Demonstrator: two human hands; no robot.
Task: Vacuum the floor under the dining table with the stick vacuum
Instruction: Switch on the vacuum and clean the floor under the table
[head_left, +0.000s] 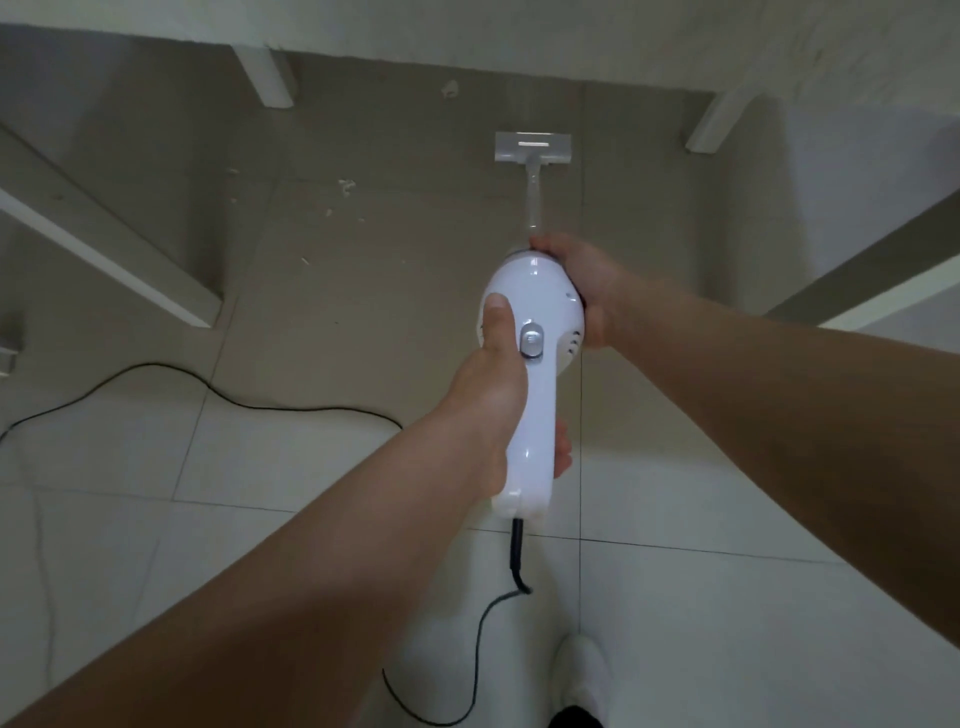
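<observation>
Two hands steer the stick vacuum (546, 312), seemingly light and stiff: the left hand (493, 384) clamps its fingers round the handle (540, 421), the right hand (582, 291) curls its fingers on the motor body (530, 283), and the nozzle (532, 146) sits at twelve o'clock.

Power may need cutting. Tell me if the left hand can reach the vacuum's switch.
Probably yes. The left hand grips the vacuum by the handle, thumb right beside the switch, which is uncovered; the right hand holds the body farther forward, clear of it.
</observation>
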